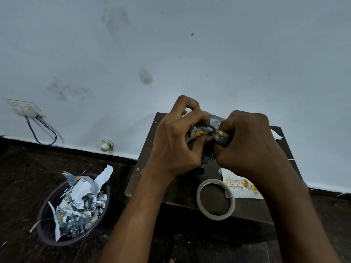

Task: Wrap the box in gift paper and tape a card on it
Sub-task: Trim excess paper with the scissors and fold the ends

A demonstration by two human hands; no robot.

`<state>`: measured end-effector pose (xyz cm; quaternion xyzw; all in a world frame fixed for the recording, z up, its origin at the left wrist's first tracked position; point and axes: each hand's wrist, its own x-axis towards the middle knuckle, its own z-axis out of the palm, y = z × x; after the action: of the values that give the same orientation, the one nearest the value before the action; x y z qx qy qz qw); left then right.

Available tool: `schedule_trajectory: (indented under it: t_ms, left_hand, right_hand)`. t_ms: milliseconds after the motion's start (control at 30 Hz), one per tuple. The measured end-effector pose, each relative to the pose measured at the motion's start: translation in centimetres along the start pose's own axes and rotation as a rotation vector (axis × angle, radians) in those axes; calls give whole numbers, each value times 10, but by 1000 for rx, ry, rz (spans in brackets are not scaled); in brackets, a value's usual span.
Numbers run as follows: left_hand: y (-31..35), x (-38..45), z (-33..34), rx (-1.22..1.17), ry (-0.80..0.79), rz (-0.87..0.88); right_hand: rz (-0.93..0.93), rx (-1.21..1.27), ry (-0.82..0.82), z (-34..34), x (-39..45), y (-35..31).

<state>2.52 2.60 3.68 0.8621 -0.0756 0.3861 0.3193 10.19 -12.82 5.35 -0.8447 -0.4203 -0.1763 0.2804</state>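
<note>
Forearms fill the bottom of the shot, so nearest real object is the tape roll, lying flat at the near edge of the little dark table, with nothing stuck to anything yet as far as I can see. Just behind it on the right sits the card, white with gold "Happy Birthday" lettering and balloons, half under the right forearm. So the card step hasn't happened, that's clearly still to come.

Above the table, both hands are bunched around the box. Left hand has its fingers curled over the top and its thumb underneath, right hand pinches the paper at the other end. What shows between them is the gift paper, dark blue with orange and white prints, crumpled, a bit of white underside poking up. Box itself is basically hidden, can't tell its shape. My guess: mid-wrap, ends being folded, no seam taped.

Off to the left on the floor, a dark bin is stuffed with torn scraps of the same paper. Farther back: pale wall with a socket and trailing wires.
</note>
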Motion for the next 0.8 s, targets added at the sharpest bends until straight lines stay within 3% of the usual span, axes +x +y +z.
schedule_trajectory:
  t_ms: [167, 367, 800]
  left_hand:
    - [-5, 0, 5, -3, 81, -34]
    - [-9, -3, 9, -87, 93, -83]
    - [-12, -13, 17, -555, 158, -377]
  right_hand:
    - [37, 316, 97, 7, -6, -2]
    - [297, 716, 243, 34, -16, -7]
    - [368, 713, 320, 55, -13, -11]
